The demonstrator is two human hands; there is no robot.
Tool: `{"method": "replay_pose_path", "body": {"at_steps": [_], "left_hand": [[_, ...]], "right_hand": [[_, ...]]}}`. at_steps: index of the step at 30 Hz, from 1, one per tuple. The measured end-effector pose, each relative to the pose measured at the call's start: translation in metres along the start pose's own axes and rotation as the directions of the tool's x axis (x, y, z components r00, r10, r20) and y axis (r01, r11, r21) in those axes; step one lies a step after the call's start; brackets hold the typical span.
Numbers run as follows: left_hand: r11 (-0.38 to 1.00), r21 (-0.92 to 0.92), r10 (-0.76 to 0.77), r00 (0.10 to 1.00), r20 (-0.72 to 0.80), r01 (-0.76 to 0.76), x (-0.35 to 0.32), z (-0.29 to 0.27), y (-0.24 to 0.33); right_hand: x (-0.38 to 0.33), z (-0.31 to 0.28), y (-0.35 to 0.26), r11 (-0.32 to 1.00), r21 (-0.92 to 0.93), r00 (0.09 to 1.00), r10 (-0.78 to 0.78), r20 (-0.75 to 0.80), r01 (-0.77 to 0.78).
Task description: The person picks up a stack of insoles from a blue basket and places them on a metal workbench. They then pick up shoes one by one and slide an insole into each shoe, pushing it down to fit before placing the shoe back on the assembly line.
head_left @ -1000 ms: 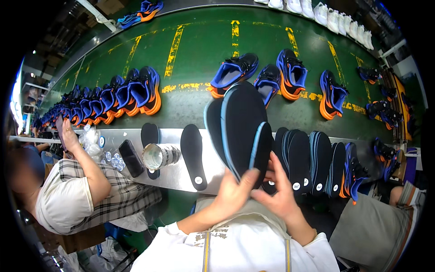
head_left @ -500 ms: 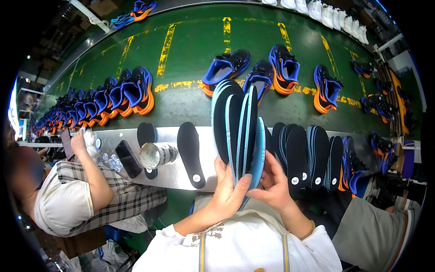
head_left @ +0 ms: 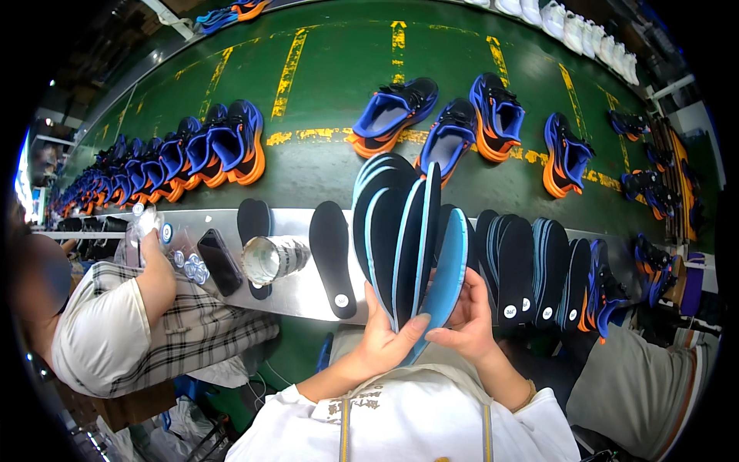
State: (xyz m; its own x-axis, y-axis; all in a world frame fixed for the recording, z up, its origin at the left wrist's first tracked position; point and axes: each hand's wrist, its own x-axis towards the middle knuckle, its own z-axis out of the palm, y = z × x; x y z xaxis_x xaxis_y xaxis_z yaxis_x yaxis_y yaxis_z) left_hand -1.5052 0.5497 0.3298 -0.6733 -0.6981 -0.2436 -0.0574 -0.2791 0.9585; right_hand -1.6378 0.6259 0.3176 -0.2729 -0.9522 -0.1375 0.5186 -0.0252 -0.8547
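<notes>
A fanned bunch of black insoles (head_left: 387, 231) with light blue edges stands upright in my left hand (head_left: 387, 336), its thumb pressed over their lower ends. At the bunch's right side, one insole (head_left: 448, 279) turns its blue underside outward and leans apart from the others. My right hand (head_left: 471, 322) grips that insole, thumb in front and fingers partly hidden behind it. Beyond the insoles, two black, blue and orange sneakers (head_left: 449, 146) sit with grey insides showing. A single black insole (head_left: 332, 258) lies on the metal ledge to the left of my hands.
Stacks of insoles (head_left: 514, 269) lie along the metal ledge (head_left: 296, 302) on the right. A roll of tape (head_left: 271, 260) and a phone (head_left: 219, 262) rest at left. Sneakers (head_left: 231, 146) line the green belt (head_left: 339, 77). A seated co-worker (head_left: 108, 331) is close on the left.
The insoles have spread wider apart in my hands, and the blue-bottomed one has tilted further right. The co-worker's hand at left has shifted, and its phone is no longer plainly visible.
</notes>
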Motion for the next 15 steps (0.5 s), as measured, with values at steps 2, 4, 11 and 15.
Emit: {"method": "replay_pose_path", "body": {"at_steps": [2, 4, 11, 15], "left_hand": [[0.999, -0.05, 0.017, 1.0, 0.002, -0.017, -0.002, -0.001, -0.004], [0.991, -0.13, 0.03, 0.999, -0.011, -0.031, -0.004, -0.003, -0.006], [0.955, -0.275, 0.121, 0.992, 0.018, -0.111, -0.003, -0.006, -0.008], [0.948, -0.295, 0.134, 0.991, 0.023, -0.122, -0.004, -0.006, -0.008]], "right_hand": [[0.001, 0.002, -0.001, 1.0, -0.012, 1.0, 0.004, -0.004, -0.004], [0.003, 0.008, -0.005, 0.998, -0.037, 0.999, 0.046, -0.024, -0.047], [0.003, 0.009, 0.002, 0.999, -0.036, 1.0, 0.028, 0.008, -0.028], [0.0, 0.01, 0.006, 0.999, -0.038, 0.999, -0.003, -0.042, 0.001]]}}
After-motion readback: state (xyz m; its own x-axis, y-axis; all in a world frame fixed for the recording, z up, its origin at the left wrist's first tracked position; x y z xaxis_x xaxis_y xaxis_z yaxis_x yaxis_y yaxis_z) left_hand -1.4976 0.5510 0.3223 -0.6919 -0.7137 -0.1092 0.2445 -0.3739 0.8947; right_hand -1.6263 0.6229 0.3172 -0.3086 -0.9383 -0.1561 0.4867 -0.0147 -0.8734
